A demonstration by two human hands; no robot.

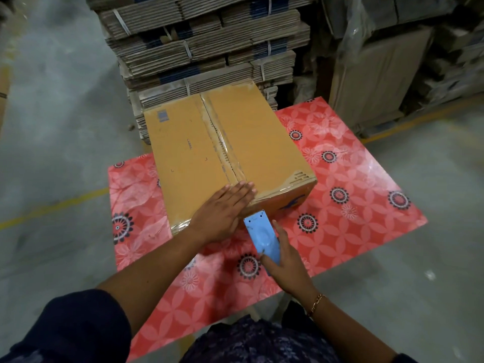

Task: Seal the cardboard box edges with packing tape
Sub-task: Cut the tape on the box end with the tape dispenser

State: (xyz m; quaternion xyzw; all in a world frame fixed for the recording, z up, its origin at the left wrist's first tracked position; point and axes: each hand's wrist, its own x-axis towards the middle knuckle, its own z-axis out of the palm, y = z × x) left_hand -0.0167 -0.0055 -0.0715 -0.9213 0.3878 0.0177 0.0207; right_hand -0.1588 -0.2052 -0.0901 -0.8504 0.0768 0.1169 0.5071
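Already the box (225, 153) sits at the centre of the frame on a surface (353, 179) covered in a red flowered sheet, its top flaps closed and a clear strip of tape (222, 142) running along the middle seam toward the near edge; the left hand (222, 216) lies flat and open on the near end of the top, fingers spread over the seam, gripping nothing; the right hand (285, 260) is wrapped around a blue tape dispenser (262, 237) just below centre, whose toothed blade points at the near side of the box, right beside the left hand.

Risks, as I judge them: the blade is close to the left hand, so a quick cut or a slip could nick the fingers; if the left hand lifts before the tape is pressed down, the end may curl and trap wrinkles, and some creasing seems to show along the seam and near corners; pulling hard on the dispenser could slide the box across the smooth sheet; tape torn crooked might leave the near edge poorly sealed. Stacks of flat cartons (204, 43) fill the upper frame, well clear of the work.
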